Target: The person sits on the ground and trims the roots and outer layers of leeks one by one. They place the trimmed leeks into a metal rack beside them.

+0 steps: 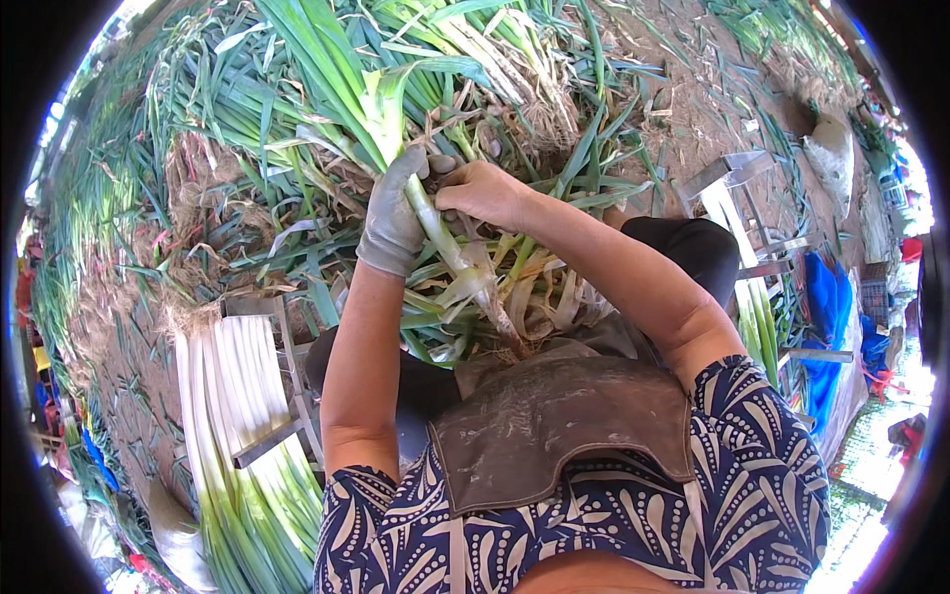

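Note:
My left hand (393, 211), in a grey glove, is wrapped around the pale stalk of a long green onion (438, 230). Its green leaves fan out beyond the glove, and its root end slopes down to the brown apron (564, 423) over my lap. Loose, torn outer layers hang around the lower stalk. At the stalk's right side is my bare right hand (486, 194), fingers curled and thumb against or very near it. Whether those fingertips pinch a layer is hidden.
Untrimmed green onions (512, 59) are heaped ahead, with peeled leaf scraps (549, 282) below my hands. Cleaned white stalks (237, 379) lie in a metal rack (293, 371) on the left. Another metal rack (764, 267) with stalks stands right, near blue plastic sheeting (824, 334).

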Demonstrator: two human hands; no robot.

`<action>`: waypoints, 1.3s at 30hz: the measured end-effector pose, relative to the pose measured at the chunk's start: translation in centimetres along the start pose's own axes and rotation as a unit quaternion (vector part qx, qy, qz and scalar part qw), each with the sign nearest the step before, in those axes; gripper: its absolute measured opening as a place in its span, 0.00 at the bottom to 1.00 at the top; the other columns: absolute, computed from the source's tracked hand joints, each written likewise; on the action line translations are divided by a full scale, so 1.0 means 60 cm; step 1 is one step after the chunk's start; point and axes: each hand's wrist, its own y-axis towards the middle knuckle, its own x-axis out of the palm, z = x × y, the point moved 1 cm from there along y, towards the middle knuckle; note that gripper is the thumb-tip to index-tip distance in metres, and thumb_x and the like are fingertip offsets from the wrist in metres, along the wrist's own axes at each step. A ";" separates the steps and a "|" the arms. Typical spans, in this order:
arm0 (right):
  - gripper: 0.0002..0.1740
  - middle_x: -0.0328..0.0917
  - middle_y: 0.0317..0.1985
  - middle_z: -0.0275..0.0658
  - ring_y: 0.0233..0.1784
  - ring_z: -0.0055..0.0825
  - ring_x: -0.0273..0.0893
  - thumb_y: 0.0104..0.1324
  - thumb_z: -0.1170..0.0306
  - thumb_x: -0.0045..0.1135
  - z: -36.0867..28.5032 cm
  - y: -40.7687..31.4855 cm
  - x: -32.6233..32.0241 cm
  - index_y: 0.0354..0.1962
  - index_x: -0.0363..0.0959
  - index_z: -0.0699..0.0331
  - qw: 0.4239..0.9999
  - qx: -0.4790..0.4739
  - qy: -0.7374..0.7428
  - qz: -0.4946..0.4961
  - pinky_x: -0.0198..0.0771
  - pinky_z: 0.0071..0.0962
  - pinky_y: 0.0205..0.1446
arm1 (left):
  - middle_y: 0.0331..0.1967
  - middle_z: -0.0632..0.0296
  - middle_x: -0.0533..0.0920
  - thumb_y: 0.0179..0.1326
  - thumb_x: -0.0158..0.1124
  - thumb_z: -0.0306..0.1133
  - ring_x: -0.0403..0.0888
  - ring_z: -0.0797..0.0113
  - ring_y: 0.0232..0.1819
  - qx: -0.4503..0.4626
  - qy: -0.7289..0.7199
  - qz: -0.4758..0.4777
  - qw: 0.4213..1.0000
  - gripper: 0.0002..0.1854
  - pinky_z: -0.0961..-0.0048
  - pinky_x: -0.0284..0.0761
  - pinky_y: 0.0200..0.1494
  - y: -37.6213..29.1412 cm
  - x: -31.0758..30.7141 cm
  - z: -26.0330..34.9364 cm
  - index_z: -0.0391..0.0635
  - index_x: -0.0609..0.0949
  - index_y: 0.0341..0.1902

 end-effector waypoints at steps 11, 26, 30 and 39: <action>0.30 0.76 0.25 0.36 0.22 0.19 0.68 0.59 0.51 0.63 0.076 -0.016 0.008 0.44 0.77 0.71 0.973 -0.011 0.225 0.055 0.65 0.21 0.27 | 0.33 0.51 0.81 0.58 0.60 0.39 0.80 0.57 0.44 0.033 0.071 -0.058 0.995 0.12 0.67 0.73 0.52 0.007 -0.001 0.001 0.42 0.74 0.29; 0.22 0.81 0.37 0.44 0.36 0.33 0.77 0.62 0.58 0.58 0.283 -0.065 0.026 0.44 0.77 0.69 0.986 0.136 0.037 0.087 0.74 0.32 0.44 | 0.39 0.52 0.84 0.63 0.60 0.43 0.81 0.50 0.49 0.001 -0.018 -0.108 0.994 0.13 0.53 0.78 0.52 0.003 -0.012 -0.014 0.46 0.80 0.30; 0.10 0.78 0.35 0.39 0.38 0.35 0.78 0.69 0.68 0.47 0.186 -0.043 0.026 0.42 0.71 0.64 0.796 0.111 0.586 0.102 0.75 0.35 0.43 | 0.39 0.54 0.84 0.66 0.57 0.48 0.83 0.57 0.43 0.002 -0.032 -0.014 0.999 0.16 0.63 0.80 0.41 -0.013 -0.017 -0.001 0.47 0.79 0.37; 0.24 0.74 0.27 0.39 0.28 0.31 0.73 0.67 0.59 0.52 0.130 -0.107 0.038 0.53 0.68 0.68 0.996 -0.060 0.046 -0.042 0.70 0.31 0.37 | 0.36 0.56 0.82 0.67 0.54 0.50 0.72 0.73 0.25 0.120 0.025 0.076 0.990 0.18 0.76 0.70 0.25 0.009 -0.043 0.091 0.47 0.77 0.34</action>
